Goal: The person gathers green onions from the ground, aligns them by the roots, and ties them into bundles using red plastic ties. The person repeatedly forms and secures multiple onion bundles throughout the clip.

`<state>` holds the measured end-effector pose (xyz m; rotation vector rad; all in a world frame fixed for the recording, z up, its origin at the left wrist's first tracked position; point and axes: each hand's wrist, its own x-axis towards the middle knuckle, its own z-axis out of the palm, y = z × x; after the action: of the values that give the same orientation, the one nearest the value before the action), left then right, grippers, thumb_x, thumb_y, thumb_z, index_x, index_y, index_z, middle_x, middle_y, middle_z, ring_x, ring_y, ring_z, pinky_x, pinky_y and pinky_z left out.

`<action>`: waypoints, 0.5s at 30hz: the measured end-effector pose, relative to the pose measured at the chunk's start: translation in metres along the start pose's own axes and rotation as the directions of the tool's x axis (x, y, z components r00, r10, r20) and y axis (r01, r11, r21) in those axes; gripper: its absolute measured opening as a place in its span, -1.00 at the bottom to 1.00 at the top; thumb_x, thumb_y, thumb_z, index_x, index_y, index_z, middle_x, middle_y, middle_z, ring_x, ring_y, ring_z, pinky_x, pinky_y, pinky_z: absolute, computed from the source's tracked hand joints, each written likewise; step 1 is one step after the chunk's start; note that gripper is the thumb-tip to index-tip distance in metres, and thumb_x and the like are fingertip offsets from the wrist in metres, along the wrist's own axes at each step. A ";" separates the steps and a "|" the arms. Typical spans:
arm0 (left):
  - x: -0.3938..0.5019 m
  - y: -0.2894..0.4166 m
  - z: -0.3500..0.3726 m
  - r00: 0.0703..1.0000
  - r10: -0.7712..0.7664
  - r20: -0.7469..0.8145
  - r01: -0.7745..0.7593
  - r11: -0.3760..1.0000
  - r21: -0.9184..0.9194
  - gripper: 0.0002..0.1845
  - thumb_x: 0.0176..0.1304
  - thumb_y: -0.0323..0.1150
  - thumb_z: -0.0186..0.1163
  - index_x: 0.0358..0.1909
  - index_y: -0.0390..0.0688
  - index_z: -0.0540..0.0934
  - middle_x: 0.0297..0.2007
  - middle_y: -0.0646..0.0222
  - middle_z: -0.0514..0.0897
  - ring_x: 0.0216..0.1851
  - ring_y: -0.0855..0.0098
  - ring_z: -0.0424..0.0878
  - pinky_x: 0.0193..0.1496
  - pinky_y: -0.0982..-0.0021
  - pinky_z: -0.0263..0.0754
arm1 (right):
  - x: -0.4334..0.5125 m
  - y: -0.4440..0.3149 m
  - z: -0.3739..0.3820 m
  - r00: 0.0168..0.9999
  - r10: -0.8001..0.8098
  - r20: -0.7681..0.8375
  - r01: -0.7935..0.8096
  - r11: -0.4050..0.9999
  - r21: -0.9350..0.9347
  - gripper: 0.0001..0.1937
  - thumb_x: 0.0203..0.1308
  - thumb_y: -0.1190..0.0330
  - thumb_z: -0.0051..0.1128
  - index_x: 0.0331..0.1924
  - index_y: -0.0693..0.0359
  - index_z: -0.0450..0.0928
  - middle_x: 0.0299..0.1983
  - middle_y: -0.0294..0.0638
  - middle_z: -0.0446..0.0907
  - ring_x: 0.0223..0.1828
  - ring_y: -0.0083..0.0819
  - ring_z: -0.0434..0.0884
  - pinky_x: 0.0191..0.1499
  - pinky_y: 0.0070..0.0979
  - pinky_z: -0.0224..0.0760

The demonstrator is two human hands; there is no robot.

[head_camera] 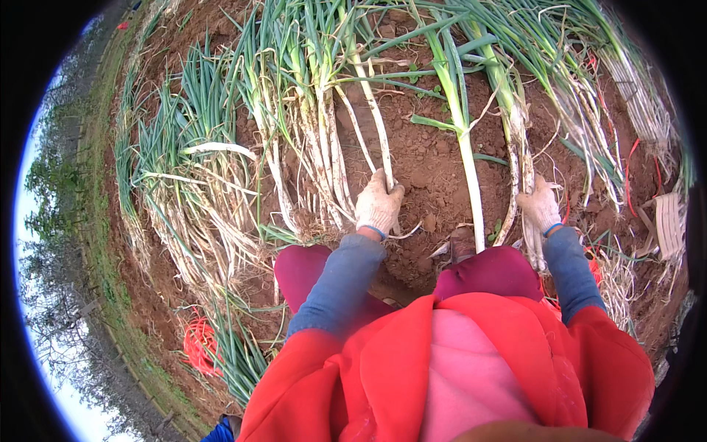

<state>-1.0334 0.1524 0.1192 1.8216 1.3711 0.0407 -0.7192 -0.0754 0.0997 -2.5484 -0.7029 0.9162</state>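
Observation:
My left hand [379, 203], in a pale knitted glove, is closed around the lower white stalks of a few green onions [375, 113]. Beside it on the left lies a row of green onions [326, 149] with soil-stained stalks and roots. My right hand [539, 203], gloved too, grips the white stalks of a bunch of long green onions [519, 132] whose leaves point away from me. Between my hands one thick, clean green onion [469, 177] lies with its base by my right knee. The fingertips of both hands are partly hidden.
Heaps of green onions [193, 221] lie on the left, bundles [640, 88] on the right. Red twine [201, 345] is coiled at the lower left, and more red strands [629, 177] run among the right bundles. Reddish soil [425, 160] lies beneath. A blue item shows at the bottom edge.

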 end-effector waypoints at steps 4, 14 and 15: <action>0.004 -0.014 -0.015 0.991 0.092 -0.093 -0.105 0.984 -0.141 -0.38 0.32 -0.23 0.33 0.33 -0.36 0.52 0.05 -0.07 0.74 0.11 -0.02 0.72 0.27 0.16 0.54 | -0.006 -0.011 0.018 0.991 -0.129 0.027 0.125 0.852 -0.509 -0.34 0.12 0.07 0.31 0.21 0.37 0.51 0.03 0.29 0.69 0.11 0.19 0.69 0.22 -0.05 0.55; 0.021 -0.103 -0.077 0.923 -0.151 -0.354 0.197 0.975 0.099 -0.14 0.23 0.17 0.29 0.31 -0.40 0.57 0.19 -0.19 0.67 0.29 -0.05 0.61 0.40 0.13 0.43 | 0.012 -0.202 0.133 0.723 -0.413 0.555 0.070 0.842 0.535 -0.50 0.29 0.18 0.42 0.18 0.33 0.61 -0.05 -0.17 0.74 -0.10 -0.48 0.70 -0.06 -0.50 0.61; 0.021 -0.107 -0.076 0.919 -0.172 -0.354 0.191 0.981 0.020 -0.16 0.23 0.14 0.31 0.30 -0.40 0.58 0.24 -0.20 0.64 0.30 -0.03 0.61 0.40 0.16 0.42 | 0.012 -0.215 0.154 0.673 -0.472 0.570 -0.078 0.720 0.689 -0.49 0.28 0.18 0.44 0.18 0.34 0.61 -0.05 -0.18 0.73 -0.12 -0.48 0.69 -0.08 -0.51 0.60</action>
<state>-1.1450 0.2201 0.0931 1.7811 1.8039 0.2442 -0.8853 0.1307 0.0809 -1.3672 -0.6689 1.7351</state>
